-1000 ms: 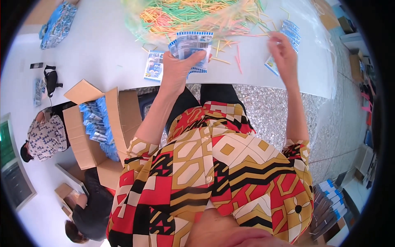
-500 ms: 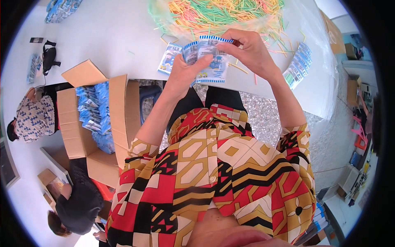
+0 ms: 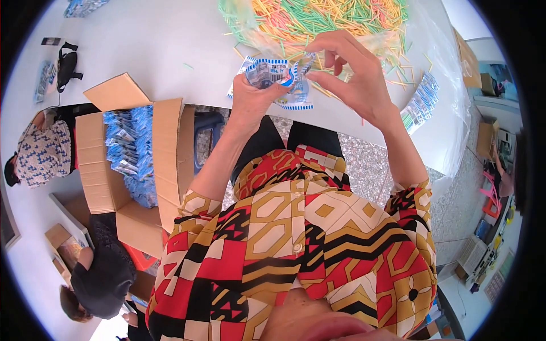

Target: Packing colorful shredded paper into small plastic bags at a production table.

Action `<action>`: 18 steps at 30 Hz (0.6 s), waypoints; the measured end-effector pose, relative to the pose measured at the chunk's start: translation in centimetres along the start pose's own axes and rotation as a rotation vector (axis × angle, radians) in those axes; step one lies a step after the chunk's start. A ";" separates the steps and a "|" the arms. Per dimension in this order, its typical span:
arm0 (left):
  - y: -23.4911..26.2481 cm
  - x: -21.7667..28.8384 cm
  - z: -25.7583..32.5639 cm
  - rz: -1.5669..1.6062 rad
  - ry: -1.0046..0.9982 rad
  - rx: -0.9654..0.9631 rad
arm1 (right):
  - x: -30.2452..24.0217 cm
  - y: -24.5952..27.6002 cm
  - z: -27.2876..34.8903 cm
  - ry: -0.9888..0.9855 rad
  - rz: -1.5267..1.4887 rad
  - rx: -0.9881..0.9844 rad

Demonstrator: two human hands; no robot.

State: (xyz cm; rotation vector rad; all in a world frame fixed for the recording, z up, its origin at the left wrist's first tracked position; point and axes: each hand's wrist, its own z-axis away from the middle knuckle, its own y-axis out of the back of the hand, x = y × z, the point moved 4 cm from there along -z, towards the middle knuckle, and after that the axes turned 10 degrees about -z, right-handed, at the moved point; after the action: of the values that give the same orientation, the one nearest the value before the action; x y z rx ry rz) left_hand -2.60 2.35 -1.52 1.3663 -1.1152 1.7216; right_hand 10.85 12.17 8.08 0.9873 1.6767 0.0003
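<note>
**Above desk edge: packet held in both hands**

Nearest, over the lap: left hand [image 3: 250, 99] closed around a blue-and-white packet [image 3: 274, 73], thumb side up. Just right, right hand [image 3: 351, 74] pinching the packet's top corner with fingertips. Beneath, more packets [image 3: 296, 99] flat on the white desk [image 3: 170, 51]. Farther back, heaped coloured sticks [image 3: 318, 17]. Off left, cardboard box [image 3: 128, 165] full of packets.
</note>
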 end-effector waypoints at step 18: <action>-1.9 1.5 1.8 -0.072 0.029 -0.074 | -1.2 -0.9 1.3 0.127 0.118 -0.153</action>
State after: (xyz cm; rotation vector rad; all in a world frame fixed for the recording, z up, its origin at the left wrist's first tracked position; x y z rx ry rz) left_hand -0.49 1.48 0.54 1.3164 -1.0903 1.6274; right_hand 11.39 10.29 8.11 0.9854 1.7030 0.2708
